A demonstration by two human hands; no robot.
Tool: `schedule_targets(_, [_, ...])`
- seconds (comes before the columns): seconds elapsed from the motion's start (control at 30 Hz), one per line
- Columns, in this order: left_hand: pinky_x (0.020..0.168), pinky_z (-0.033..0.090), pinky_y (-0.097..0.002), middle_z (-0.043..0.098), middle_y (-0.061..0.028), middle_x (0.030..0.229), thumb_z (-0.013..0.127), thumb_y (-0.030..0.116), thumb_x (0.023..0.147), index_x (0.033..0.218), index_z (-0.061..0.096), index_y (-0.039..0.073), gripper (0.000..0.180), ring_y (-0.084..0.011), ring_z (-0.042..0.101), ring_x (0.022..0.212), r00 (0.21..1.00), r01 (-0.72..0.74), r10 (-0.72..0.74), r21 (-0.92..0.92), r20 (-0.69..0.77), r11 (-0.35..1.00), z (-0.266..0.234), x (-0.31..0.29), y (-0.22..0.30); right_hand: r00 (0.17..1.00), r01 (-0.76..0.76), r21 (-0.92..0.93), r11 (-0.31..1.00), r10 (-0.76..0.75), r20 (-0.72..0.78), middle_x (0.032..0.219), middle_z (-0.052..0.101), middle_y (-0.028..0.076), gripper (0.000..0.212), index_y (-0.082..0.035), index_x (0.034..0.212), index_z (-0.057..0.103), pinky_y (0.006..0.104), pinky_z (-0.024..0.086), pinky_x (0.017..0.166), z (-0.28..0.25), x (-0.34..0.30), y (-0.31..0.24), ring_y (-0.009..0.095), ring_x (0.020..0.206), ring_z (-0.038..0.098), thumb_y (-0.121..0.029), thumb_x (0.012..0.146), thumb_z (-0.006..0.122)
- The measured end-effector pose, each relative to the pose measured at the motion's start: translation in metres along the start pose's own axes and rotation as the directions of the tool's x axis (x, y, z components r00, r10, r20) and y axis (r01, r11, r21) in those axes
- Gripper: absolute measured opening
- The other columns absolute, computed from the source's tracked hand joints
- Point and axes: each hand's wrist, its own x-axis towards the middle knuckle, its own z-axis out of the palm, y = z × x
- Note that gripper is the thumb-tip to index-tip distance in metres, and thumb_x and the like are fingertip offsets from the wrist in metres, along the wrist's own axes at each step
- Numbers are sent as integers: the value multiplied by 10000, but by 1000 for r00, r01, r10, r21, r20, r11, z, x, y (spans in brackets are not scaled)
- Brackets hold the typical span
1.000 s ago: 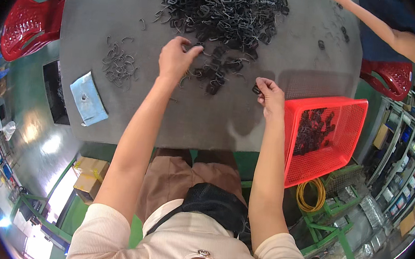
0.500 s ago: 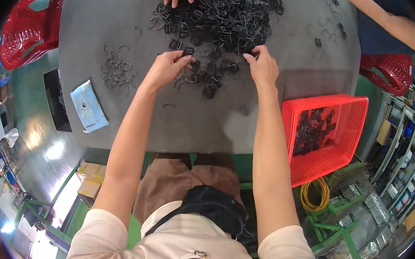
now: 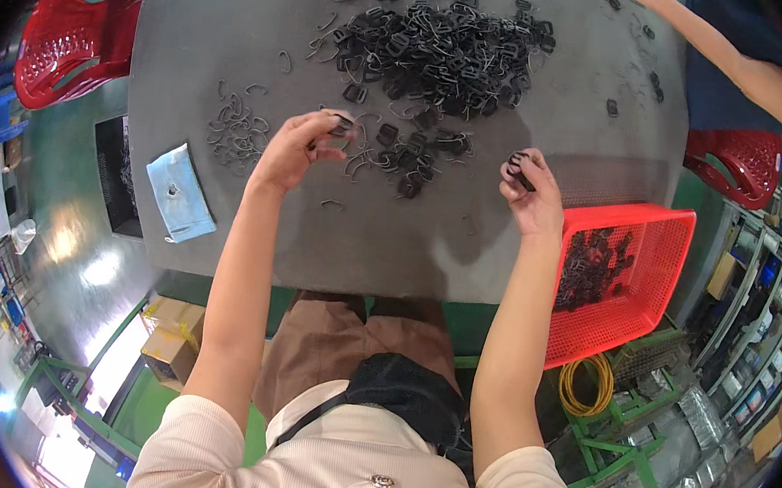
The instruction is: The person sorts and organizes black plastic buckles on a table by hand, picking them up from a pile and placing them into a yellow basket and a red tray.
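My left hand [image 3: 295, 150] is closed on a small black buckle [image 3: 342, 126], held between thumb and fingertips above the grey table. Off to the right, my right hand [image 3: 538, 197] grips another black piece [image 3: 519, 170], likely a buckle or two, partly covered by the fingers. Between my hands lies a small cluster of black buckles [image 3: 410, 159] mixed with thin curved wire pieces. Beyond it spreads a large heap of the same buckles and wires [image 3: 445, 54]. A loose group of curved wires [image 3: 236, 133] rests left of my left hand.
A red plastic basket [image 3: 621, 325] with dark pieces inside stands tilted at the table's right edge. A blue face mask [image 3: 181, 193] lies on the table [image 3: 362, 255] at the left. Another person's arm [image 3: 733, 55] reaches in at the upper right. Red chairs [image 3: 79, 31] stand at both sides.
My right hand has left the big heap and moved right and nearer, carrying a black piece. My left hand has drawn slightly back with its buckle. The other hand on the heap is gone.
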Motion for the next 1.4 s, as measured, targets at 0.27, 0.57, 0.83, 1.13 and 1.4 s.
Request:
schedule_targets(0.27, [564,459,-305,589,-72,797,638,190,784,918,539,32,230,-189,588,706,893,-158,313,426,-324,891,-3,47,-21,966,117,-967,228,-254,57,768,587,45,178,-70,874,579,288,457,565,62,48,52,181,641,570,-163,746,660])
schedule_targets(0.57, [580,430,-250,572,-34,759,665,164,765,878,573,36,193,-118,519,655,987,-152,158,300,3,942,-9,29,-5,995,5,-756,655,-81,-63,634,565,46,207,-3,785,605,298,442,582,59,42,41,148,613,550,-176,716,695])
schedule_targets(0.83, [580,450,-252,582,-7,836,636,138,786,946,597,66,180,-101,558,722,992,-128,113,499,61,857,15,32,-13,977,119,-991,61,-187,105,795,643,145,226,-72,918,593,371,471,665,67,44,59,270,745,626,-190,741,670])
schedule_targets(1.13, [575,392,-236,537,7,650,683,173,749,844,626,38,174,-72,467,617,949,-210,314,682,-30,701,53,15,-14,967,159,-978,132,-220,128,705,623,108,185,-36,788,598,354,451,635,67,25,37,265,687,594,-179,710,685])
schedule_targets(1.4, [615,435,-239,613,-20,737,678,180,734,817,638,21,183,-90,542,672,937,-346,266,488,228,802,186,-36,3,884,191,-964,186,-459,87,681,600,130,170,-21,791,573,358,437,598,18,-124,-70,277,630,591,-157,730,656])
